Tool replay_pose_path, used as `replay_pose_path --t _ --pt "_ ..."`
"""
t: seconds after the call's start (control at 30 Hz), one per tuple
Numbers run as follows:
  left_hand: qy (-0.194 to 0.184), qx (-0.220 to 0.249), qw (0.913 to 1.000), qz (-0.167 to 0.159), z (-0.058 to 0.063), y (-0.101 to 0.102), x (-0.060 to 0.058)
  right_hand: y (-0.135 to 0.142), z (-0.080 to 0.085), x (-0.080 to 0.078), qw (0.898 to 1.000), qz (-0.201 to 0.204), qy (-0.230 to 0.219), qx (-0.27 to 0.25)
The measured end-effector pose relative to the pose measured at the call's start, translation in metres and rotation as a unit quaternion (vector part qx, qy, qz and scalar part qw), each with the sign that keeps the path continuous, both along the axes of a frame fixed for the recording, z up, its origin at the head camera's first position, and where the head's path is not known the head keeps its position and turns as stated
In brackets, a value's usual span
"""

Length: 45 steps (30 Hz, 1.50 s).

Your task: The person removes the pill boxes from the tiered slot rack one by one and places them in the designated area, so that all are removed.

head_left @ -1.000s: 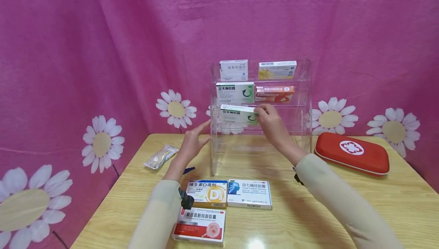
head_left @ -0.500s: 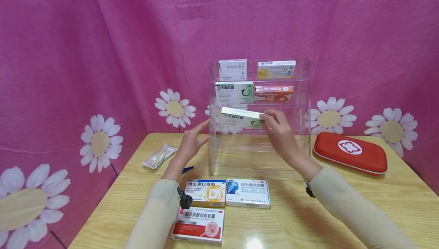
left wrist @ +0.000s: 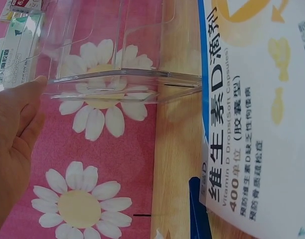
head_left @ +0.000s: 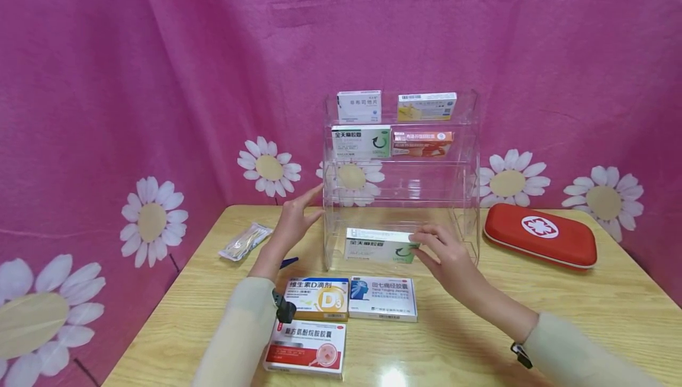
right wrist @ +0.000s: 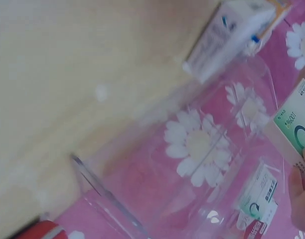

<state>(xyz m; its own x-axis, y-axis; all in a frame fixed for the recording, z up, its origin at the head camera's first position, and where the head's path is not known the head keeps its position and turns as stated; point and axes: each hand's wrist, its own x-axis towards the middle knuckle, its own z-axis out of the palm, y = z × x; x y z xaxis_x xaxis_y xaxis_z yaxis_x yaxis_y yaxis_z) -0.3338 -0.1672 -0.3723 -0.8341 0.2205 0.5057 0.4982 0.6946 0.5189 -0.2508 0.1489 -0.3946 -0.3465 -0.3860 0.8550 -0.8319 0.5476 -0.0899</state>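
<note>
My right hand (head_left: 444, 257) pinches the right end of a white and green medicine box (head_left: 378, 246). That box is at the bottom tier of a clear acrylic display rack (head_left: 410, 183), tilted with its top edge showing. In the right wrist view the fingers (right wrist: 297, 186) hold the box's corner. My left hand (head_left: 290, 224) touches the rack's left side with its fingers extended. On the rack's upper tiers stand a similar green and white box (head_left: 361, 142), an orange-red box (head_left: 422, 145), a white box (head_left: 359, 107) and a white and yellow box (head_left: 426, 107).
Flat on the table (head_left: 453, 339) lie a vitamin D box (head_left: 318, 298), a white and blue box (head_left: 382, 298) and a red and white box (head_left: 305, 348). A red zip case (head_left: 540, 236) is at right. A packet of swabs (head_left: 246, 241) and a dark blue item (head_left: 289, 263) lie left.
My right hand has lifted the green and white box off the third tier and lowered it to the bottom tier. The left hand keeps its place at the rack's side.
</note>
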Motion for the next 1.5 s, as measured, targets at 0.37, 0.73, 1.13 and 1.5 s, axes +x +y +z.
replay_pose_path --t 0.37,0.73,1.13,1.5 --pt "0.004 0.000 1.0000 -0.005 -0.001 -0.001 0.000 0.007 -0.024 0.034 0.999 0.036 -0.026 0.006" --pt "0.008 -0.003 0.9999 -0.007 -0.001 -0.002 0.000 0.010 -0.047 0.055 0.996 0.068 -0.054 0.027" --pt "-0.002 -0.001 1.0000 -0.007 0.001 -0.001 0.001 0.008 -0.048 0.075 0.973 0.093 -0.206 0.052" --pt "-0.007 -0.008 0.9999 -0.003 0.002 -0.001 0.002 0.010 -0.048 0.072 0.933 0.078 -0.340 0.082"
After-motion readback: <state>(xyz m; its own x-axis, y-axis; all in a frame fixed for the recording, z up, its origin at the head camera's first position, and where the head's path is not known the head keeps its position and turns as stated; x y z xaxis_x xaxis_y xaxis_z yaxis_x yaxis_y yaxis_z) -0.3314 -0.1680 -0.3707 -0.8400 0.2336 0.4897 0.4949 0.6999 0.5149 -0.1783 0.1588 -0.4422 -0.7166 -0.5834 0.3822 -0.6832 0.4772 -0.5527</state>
